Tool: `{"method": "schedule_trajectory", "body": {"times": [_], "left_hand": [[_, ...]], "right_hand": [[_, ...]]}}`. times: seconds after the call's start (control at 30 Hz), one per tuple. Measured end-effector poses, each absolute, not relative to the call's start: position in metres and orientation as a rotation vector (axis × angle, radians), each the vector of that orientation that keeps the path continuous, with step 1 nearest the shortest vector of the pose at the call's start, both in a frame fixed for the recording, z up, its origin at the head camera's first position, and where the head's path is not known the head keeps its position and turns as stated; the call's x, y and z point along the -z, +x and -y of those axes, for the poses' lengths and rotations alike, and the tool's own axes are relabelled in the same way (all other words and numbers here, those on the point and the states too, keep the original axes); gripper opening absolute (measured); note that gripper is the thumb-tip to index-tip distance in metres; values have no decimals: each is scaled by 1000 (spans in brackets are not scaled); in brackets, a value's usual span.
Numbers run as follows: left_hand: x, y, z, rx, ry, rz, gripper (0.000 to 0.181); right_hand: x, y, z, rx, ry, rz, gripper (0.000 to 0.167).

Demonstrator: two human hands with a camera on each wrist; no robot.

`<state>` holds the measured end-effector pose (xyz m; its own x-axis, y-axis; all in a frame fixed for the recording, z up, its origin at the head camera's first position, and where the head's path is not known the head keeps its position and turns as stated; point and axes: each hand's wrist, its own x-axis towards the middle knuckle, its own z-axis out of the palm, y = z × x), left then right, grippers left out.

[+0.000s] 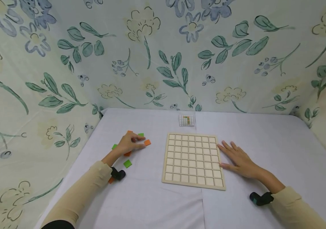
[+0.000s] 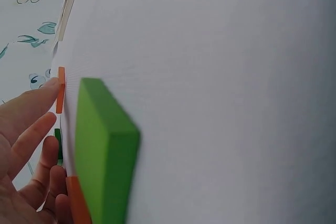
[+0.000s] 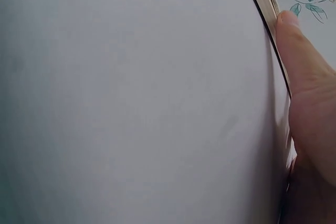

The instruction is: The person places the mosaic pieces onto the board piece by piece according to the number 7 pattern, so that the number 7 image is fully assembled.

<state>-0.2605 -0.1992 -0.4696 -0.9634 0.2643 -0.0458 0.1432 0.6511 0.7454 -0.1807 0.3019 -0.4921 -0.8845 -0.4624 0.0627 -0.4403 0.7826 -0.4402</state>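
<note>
In the head view my left hand hovers over scattered orange and green square tiles left of the board. Its thumb and forefinger are spread apart at an orange tile; the thumb tip appears to touch that tile in the left wrist view. A green tile lies below the hand. The wooden grid board has pale, unfilled squares. My right hand lies on the cloth with fingers extended, its thumb and fingertips touching the board's right edge.
Behind the board lies a small grid card with a few coloured squares. More tiles, such as a green tile, sit around the left hand, partly hidden by it. White cloth covers the table; a floral curtain encloses it.
</note>
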Motion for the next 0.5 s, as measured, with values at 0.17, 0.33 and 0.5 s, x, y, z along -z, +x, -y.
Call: {"method": "schedule_trajectory", "body": {"times": [0.17, 0.33, 0.5], "left_hand": [[473, -262, 198, -1181, 400, -2735, 42], [473, -261, 196, -1164, 345, -2751, 40], [476, -262, 194, -1181, 373, -2770, 36]], "right_hand": [[493, -181, -302, 671, -766, -2930, 78], [494, -182, -302, 658, -774, -2937, 78], [495, -183, -302, 654, -790, -2944, 78]]}}
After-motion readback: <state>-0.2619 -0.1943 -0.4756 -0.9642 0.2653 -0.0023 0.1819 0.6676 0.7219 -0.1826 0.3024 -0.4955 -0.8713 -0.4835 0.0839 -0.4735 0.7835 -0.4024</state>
